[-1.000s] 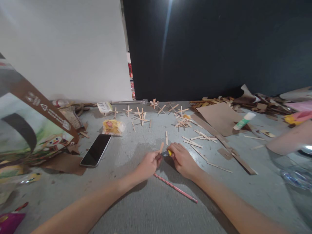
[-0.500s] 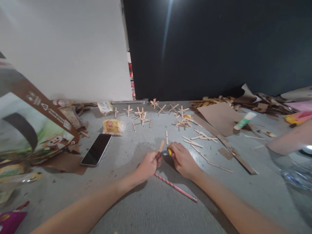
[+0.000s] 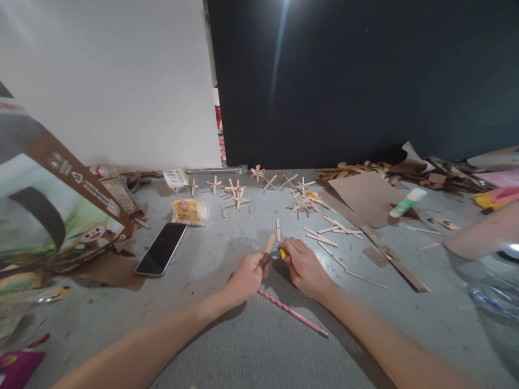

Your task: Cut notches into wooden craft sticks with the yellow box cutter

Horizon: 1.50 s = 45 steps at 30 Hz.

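Mid-floor, well off its edges, the left hand pinches a wooden stick upright-tilted; the right hand grips a yellow cutter touching the stick's base, between both hands.

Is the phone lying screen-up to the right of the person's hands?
No, the phone lies on the grey surface to the left of both the left hand and the right hand.

Dim, even light, a pale glare streak on the dark wall (edges wide-angle-stretched, slightly soft).
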Tool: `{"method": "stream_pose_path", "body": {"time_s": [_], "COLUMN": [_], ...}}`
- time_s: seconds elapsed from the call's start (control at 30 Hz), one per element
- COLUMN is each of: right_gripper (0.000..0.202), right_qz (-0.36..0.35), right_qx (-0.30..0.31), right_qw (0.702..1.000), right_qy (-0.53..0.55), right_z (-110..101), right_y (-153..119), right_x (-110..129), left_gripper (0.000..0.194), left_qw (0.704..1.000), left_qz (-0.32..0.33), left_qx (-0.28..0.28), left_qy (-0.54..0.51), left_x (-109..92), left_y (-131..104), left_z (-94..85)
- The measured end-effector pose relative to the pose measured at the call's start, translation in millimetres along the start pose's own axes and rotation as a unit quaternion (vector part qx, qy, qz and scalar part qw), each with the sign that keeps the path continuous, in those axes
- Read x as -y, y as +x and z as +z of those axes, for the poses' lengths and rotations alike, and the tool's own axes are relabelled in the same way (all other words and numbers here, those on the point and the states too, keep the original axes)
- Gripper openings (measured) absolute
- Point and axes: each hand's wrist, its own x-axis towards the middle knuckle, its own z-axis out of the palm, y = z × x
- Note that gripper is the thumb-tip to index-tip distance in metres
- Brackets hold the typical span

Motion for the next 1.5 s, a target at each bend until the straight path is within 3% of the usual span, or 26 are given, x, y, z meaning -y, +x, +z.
{"method": "stream_pose_path", "body": {"time_s": [0.13, 0.3, 0.83, 1.0, 1.1, 1.23, 1.5], "right_gripper": [0.020, 0.021, 0.022, 0.019, 0.019, 0.019, 0.022], "right_qz": [0.006, -0.003, 0.004, 0.007, 0.007, 0.006, -0.009], "right_qx": [0.001, 0.007, 0.012, 0.004, 0.002, 0.008, 0.003], "right_qw": [1.000, 1.000, 1.000, 1.000, 1.000, 1.000, 1.000], "right_qy": [0.001, -0.014, -0.003, 0.011, 0.013, 0.004, -0.012], "right_z": [-0.1, 0.3, 1.6, 1.5, 1.4, 1.4, 4.2], "right_y": [-0.2, -0.1, -0.8, -0.2, -0.3, -1.2, -2.7], "right_x": [0.2, 0.3, -0.6, -0.4, -0.6, -1.3, -2.7], "left_gripper": [0.022, 0.017, 0.017, 0.026, 0.029, 0.023, 0.008], "left_qw": [0.998, 0.991, 0.993, 0.991, 0.993, 0.994, 0.993], "left_qz": [0.039, 0.029, 0.041, 0.054, 0.052, 0.051, 0.040], "left_qx": [-0.008, 0.009, -0.007, -0.042, -0.035, -0.010, -0.014], "left_qy": [0.054, 0.128, 0.114, 0.112, 0.104, 0.100, 0.112], "left_x": [0.1, 1.8, 0.7, -4.8, -7.6, -6.8, 9.0], "left_y": [-1.4, -0.2, -1.6, -5.8, -6.2, -4.7, 0.1], "left_z": [-2.3, -2.9, -1.0, -0.6, -0.3, -0.3, 0.9]}}
